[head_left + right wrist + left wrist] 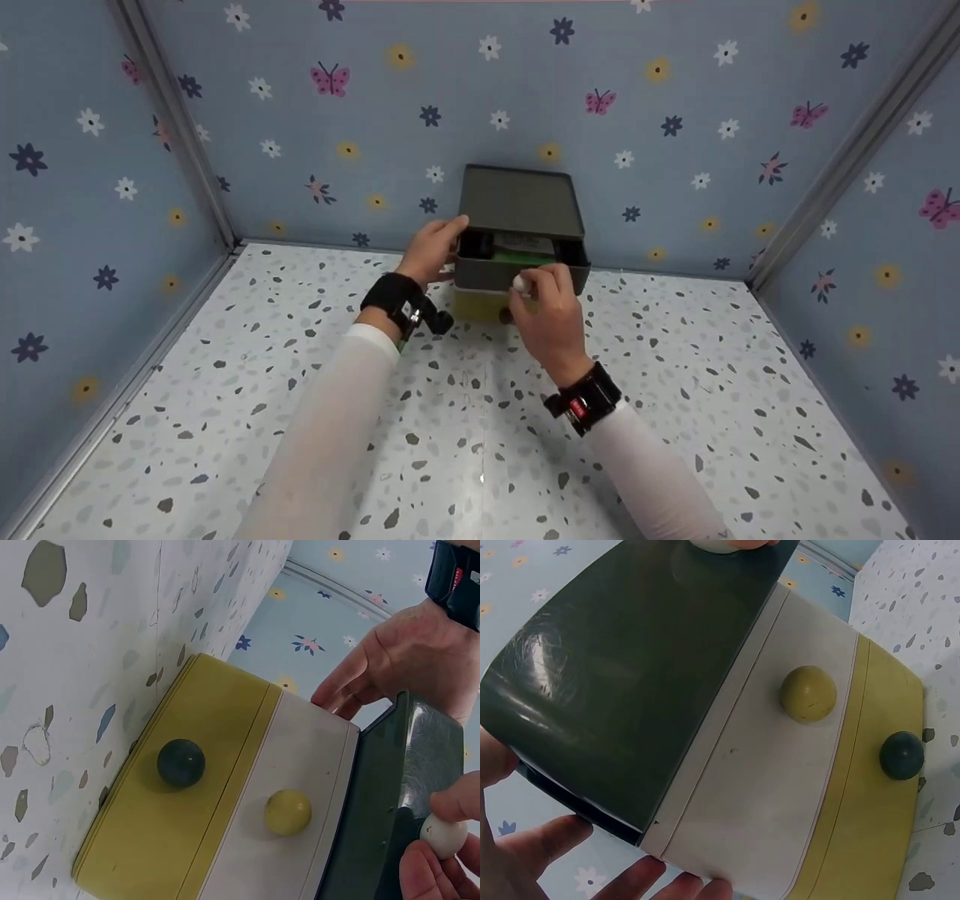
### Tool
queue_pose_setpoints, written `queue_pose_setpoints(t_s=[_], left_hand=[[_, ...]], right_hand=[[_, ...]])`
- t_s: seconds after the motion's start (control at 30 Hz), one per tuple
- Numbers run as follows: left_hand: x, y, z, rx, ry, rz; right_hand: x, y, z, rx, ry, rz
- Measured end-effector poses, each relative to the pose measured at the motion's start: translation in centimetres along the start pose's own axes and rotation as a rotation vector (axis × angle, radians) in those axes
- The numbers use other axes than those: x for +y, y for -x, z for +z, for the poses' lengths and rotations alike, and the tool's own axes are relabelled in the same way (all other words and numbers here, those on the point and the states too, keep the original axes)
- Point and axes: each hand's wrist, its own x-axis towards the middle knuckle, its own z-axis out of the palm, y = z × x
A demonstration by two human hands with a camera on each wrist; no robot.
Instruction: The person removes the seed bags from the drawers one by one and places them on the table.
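A small desktop drawer cabinet [521, 199] with a dark green top stands against the back wall. Its green top drawer [375, 787] is pulled out, showing a dark item and something with a green edge [517, 257] inside. My right hand [551, 315] pinches the round white knob [444, 835] of that drawer between thumb and fingers. Against the cabinet's left side rests my left hand [433, 251], its fingertips [641, 870] touching the side. Below are a white drawer [757, 757] with a yellow knob [808, 694] and a yellow drawer [157, 817] with a dark green knob [181, 763], both closed.
The cabinet sits on a white speckled tabletop [480, 420]. Blue flowered panels enclose it at the back [390, 112], left [67, 210] and right [892, 240], joined by grey metal corner strips [180, 135].
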Motion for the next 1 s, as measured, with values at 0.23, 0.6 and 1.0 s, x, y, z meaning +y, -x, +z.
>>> queue_pose_setpoints(t_s=[0.23,0.6,1.0], left_hand=[[0.0,0.1,-0.2,-0.020,-0.003,-0.002],[0.0,0.0,-0.2,-0.023,-0.020,-0.005],[-0.1,-0.2,0.1,0.006,-0.010,0.001]], right_hand=[[-0.4,0.4,-0.6,-0.002,0.002,-0.015],[-1.1,0.9,-1.5,-0.025,-0.001,-0.015],[-1.9,1.6,-2.4,-0.015,-0.006,-0.032]])
